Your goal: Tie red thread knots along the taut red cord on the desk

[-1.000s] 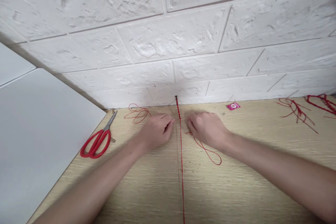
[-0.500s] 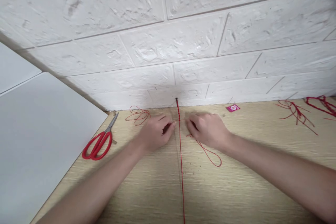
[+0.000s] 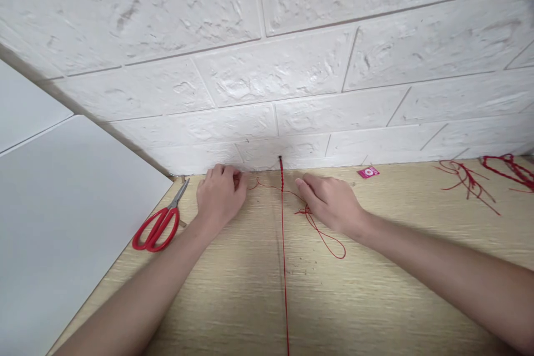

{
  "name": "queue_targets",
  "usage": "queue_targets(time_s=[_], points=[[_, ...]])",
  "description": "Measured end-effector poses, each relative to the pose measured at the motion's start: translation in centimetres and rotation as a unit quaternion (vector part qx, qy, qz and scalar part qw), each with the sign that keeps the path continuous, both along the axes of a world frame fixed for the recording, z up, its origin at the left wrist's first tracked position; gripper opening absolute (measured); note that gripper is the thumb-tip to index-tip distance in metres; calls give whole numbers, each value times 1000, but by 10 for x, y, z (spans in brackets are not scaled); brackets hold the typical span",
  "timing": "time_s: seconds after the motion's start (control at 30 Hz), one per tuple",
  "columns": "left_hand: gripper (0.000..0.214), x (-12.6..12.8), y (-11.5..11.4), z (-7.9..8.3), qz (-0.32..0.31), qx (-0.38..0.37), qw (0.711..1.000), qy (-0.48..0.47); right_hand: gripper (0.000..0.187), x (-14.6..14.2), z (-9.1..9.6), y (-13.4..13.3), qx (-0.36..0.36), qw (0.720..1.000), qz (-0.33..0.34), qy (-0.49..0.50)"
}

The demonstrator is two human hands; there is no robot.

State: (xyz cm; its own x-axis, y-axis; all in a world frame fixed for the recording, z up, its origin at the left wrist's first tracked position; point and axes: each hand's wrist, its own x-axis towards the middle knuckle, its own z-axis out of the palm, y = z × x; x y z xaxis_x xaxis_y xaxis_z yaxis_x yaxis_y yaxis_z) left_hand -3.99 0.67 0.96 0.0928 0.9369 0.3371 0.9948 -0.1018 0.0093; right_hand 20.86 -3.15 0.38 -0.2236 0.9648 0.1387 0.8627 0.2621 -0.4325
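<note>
A taut red cord (image 3: 284, 267) runs from a pin at the foot of the white wall straight toward me over the wooden table (image 3: 375, 300). Its top stretch is knotted. My left hand (image 3: 219, 196) lies left of it near the wall, fingers curled on a thin red thread (image 3: 267, 184) that crosses the cord. My right hand (image 3: 329, 200) rests right of the cord, fingers pinched on the same thread, whose loose loop (image 3: 329, 242) trails below it.
Red-handled scissors (image 3: 156, 225) lie at the table's left edge beside a white panel (image 3: 62, 217). A small pink packet (image 3: 367, 172) sits by the wall. Loose red thread scraps (image 3: 471, 178) lie at the far right.
My left hand has moved left and up toward the wall, drawing the thin thread out sideways across the cord. My right hand stayed nearly in place. The coiled thread left of the cord is now under my left hand.
</note>
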Motion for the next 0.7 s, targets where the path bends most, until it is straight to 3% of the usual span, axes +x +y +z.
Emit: queue_targets(time_s=[0.2, 0.37, 0.53, 0.7], points=[[30, 4, -2, -3, -84, -14, 993, -76, 37, 3, 0, 1, -41, 997, -26, 64], [19, 3, -2, -6, -152, -64, 969, -182, 31, 5, 4, 7, -101, 986, -43, 127], [23, 7, -9, -3, -258, -84, 951, -147, 28, 9, 9, 12, -139, 978, -10, 155], [27, 9, -9, -4, -273, -78, 950, -133, 27, 14, 9, 17, -159, 967, 25, 197]])
